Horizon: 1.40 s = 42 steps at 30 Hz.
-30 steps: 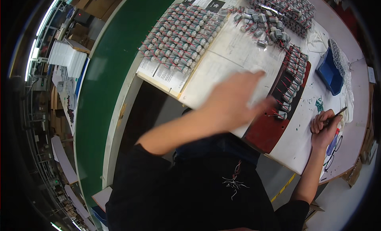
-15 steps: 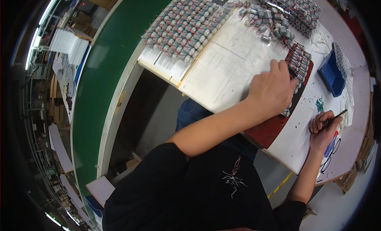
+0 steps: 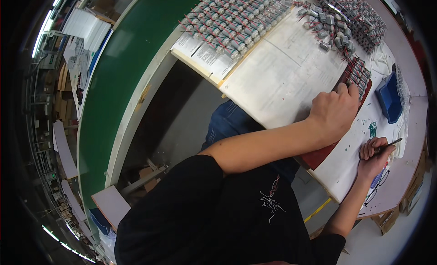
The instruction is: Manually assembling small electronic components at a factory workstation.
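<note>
Left hand (image 3: 336,111) at red board (image 3: 321,156)'s motor row (image 3: 359,76), grip hidden, cannot tell | right hand (image 3: 374,152) grip pinching dark tool (image 3: 395,142) | motor block (image 3: 227,22) seemingly done; loose heap (image 3: 330,20) seemingly left

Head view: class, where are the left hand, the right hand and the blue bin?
Left hand (image 3: 334,112): head view, back of the hand.
Right hand (image 3: 375,159): head view, middle of the hand.
Blue bin (image 3: 390,93): head view, bare inner surface.

Blue tray (image 3: 389,99) seen at 3 o'clock, clear plastic wrap (image 3: 404,97) beside it. Glasses (image 3: 372,196) and yellow floor stripe (image 3: 317,210) seen at 4. Long green surface (image 3: 120,73) and stacked white sheets (image 3: 84,30) seen at 10.
</note>
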{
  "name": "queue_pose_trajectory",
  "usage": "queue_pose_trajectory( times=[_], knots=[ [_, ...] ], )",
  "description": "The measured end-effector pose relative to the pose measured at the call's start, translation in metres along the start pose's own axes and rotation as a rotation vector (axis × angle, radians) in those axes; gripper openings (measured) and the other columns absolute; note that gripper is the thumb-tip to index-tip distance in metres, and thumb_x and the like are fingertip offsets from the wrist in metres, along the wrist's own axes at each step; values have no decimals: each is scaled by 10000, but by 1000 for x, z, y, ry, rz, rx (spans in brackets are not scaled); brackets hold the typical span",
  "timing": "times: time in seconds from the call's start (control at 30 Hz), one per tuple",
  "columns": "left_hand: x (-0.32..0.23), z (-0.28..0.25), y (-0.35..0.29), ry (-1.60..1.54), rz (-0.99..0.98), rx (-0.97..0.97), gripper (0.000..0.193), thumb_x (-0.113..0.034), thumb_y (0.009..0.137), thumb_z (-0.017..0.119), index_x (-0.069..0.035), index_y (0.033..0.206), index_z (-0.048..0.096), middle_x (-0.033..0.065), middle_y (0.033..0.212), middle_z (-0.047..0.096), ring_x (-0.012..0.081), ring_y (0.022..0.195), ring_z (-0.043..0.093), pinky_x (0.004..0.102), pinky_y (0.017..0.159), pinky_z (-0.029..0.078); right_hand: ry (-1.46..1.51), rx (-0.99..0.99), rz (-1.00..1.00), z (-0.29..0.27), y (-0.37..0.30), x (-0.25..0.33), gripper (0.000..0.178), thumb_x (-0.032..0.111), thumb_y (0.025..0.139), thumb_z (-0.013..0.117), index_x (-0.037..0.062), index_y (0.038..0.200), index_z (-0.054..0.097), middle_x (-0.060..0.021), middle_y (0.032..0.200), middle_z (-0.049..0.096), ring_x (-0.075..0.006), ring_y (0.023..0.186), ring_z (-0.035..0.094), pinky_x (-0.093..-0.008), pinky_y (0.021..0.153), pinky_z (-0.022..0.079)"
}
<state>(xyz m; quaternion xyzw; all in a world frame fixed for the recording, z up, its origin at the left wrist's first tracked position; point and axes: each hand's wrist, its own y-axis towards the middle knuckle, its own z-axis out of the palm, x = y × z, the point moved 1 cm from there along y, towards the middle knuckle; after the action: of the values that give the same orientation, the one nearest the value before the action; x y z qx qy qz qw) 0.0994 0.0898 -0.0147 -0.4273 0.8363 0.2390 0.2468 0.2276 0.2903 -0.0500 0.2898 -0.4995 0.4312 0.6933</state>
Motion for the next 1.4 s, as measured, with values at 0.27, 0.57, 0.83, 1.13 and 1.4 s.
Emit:
queue_pose_trajectory(
  times=[0.27,0.57,0.83,1.13,1.4],
  knots=[
    [5,11,7,-87,23,-40,284,-289,985,632,-14,961,564,187,836,671,372,690,717,456,605,583,18,15,-10,-1,0,0,554,575,1078,347,104,814,469,23,625,370,-84,475,304,-243,443,270],
    [18,1,13,-271,108,37,317,-289,963,655,-7,827,610,220,691,660,433,675,686,479,609,570,18,5,-11,3,-1,1,551,563,1084,344,101,812,471,23,621,366,-83,478,302,-244,449,262],
    [56,-29,38,-330,270,-47,373,-293,917,668,18,711,654,232,701,661,422,666,673,479,641,544,2,-33,-21,6,0,-1,564,569,1086,327,99,810,473,22,601,370,-84,467,307,-245,445,265],
    [146,-133,138,163,83,-114,317,-230,918,663,74,843,711,262,820,683,417,793,660,486,755,534,-12,-33,-24,2,-1,-1,545,552,1091,329,107,807,462,29,600,357,-75,472,293,-238,433,254],
    [219,-134,160,311,46,-213,424,-280,945,611,97,761,671,318,776,653,468,790,656,528,757,516,-26,-62,-17,7,2,-2,562,580,1076,353,100,804,460,31,584,358,-77,465,298,-241,427,255]
  ],
)
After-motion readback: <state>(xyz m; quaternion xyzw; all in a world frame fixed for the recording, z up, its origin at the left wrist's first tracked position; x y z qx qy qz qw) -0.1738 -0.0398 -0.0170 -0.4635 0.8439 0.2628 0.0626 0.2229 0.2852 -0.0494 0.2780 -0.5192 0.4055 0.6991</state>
